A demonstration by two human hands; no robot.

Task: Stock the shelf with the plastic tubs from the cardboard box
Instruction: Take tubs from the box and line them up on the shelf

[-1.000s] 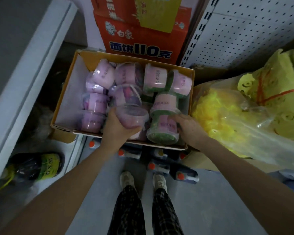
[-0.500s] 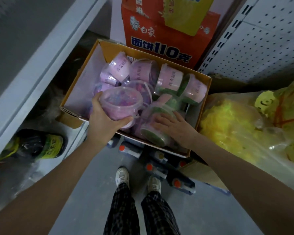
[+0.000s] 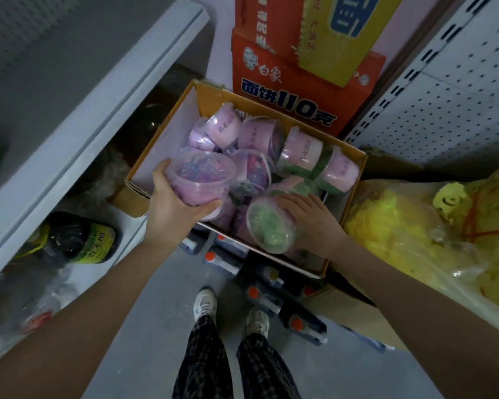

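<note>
An open cardboard box point(image 3: 162, 142) holds several clear plastic tubs point(image 3: 260, 136) with pink labels, lying jumbled. My left hand point(image 3: 173, 208) is shut on a pink-filled tub point(image 3: 199, 177), lid up, lifted at the box's near left corner. Wrapped around a green-filled tub point(image 3: 268, 223) on its side at the box's near edge is my right hand point(image 3: 311, 220). A white shelf point(image 3: 78, 133) runs along the left.
Orange and yellow cartons point(image 3: 297, 82) stand behind the box. A white pegboard panel point(image 3: 450, 90) is at right, above yellow goods in plastic bags point(image 3: 409, 231). Dark bottles point(image 3: 75, 240) lie on the low left shelf. Orange-capped bottles point(image 3: 260, 292) sit on the floor by my shoes point(image 3: 205, 303).
My left hand has lifted the pink tub up and left out of the pile. My right hand has shifted from the tubs' tops to closing around the green tub.
</note>
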